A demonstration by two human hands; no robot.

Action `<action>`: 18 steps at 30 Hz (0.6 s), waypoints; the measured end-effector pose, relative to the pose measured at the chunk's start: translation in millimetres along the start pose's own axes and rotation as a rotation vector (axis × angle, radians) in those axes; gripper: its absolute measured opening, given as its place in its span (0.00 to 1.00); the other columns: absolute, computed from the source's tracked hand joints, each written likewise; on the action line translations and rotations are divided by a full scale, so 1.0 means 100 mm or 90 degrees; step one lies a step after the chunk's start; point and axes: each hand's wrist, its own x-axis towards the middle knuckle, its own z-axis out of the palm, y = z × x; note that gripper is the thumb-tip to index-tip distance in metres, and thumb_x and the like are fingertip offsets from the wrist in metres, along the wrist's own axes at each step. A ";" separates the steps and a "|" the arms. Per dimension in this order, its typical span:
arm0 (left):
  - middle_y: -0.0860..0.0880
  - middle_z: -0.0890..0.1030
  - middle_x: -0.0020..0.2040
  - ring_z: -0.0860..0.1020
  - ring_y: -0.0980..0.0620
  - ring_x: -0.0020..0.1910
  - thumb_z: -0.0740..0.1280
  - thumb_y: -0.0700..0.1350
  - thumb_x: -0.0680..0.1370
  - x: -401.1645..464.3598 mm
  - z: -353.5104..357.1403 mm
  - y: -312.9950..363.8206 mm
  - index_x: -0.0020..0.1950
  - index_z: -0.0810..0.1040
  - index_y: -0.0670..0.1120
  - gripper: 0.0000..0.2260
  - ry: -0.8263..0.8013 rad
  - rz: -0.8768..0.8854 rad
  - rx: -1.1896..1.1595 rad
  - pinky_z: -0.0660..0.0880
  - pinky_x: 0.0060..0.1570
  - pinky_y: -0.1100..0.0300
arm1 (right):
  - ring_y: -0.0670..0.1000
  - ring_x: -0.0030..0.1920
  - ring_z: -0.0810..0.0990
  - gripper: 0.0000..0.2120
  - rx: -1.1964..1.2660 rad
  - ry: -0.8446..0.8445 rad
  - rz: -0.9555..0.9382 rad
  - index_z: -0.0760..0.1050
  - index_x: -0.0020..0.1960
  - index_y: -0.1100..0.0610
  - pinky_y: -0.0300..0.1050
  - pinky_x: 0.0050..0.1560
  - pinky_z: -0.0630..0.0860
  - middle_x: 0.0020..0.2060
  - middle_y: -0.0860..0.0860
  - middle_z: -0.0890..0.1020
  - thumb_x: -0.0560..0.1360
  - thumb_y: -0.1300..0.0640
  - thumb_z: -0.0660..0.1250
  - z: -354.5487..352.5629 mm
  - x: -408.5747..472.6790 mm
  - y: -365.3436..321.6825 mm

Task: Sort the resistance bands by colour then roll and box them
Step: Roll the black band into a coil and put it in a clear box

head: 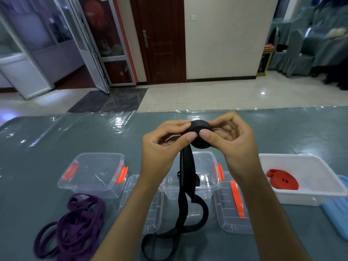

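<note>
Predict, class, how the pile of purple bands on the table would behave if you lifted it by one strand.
The purple bands lie in loose, overlapping loops, so they would probably hang limp and drag neighbours up in a tangle. The black band droops freely from both hands, suggesting similar floppiness. Its rolled end is pinched, so a roll likely springs open if released.

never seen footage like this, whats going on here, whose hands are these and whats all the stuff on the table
There is one picture, from a camera worn on a person's head, looking down at their own two bare hands. No robot is involved. The left hand and right hand together pinch a black band, partly wound into a tight roll; its loose tail hangs to the table. Below sit two clear boxes with orange latches, their lids beside them. Purple bands lie loose at the left. A white tub on the right holds a red band.
</note>
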 end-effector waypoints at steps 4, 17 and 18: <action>0.44 0.85 0.59 0.84 0.46 0.61 0.75 0.40 0.77 0.00 0.02 0.02 0.62 0.85 0.48 0.14 -0.040 -0.048 -0.019 0.80 0.60 0.59 | 0.60 0.55 0.87 0.13 0.050 0.034 -0.036 0.84 0.51 0.49 0.55 0.56 0.85 0.51 0.56 0.87 0.71 0.47 0.81 0.05 -0.01 0.03; 0.45 0.86 0.59 0.84 0.44 0.61 0.75 0.40 0.77 0.08 -0.05 0.12 0.64 0.84 0.48 0.15 -0.083 -0.022 0.036 0.81 0.62 0.53 | 0.61 0.56 0.87 0.12 0.071 0.031 -0.010 0.81 0.49 0.50 0.56 0.57 0.84 0.53 0.59 0.87 0.72 0.49 0.81 0.11 -0.05 0.04; 0.46 0.87 0.57 0.85 0.45 0.60 0.77 0.40 0.76 0.08 -0.06 0.13 0.62 0.85 0.47 0.15 -0.074 -0.001 0.053 0.82 0.60 0.55 | 0.60 0.56 0.87 0.13 0.062 0.028 0.006 0.79 0.47 0.50 0.54 0.56 0.84 0.53 0.59 0.87 0.70 0.50 0.82 0.10 -0.04 0.04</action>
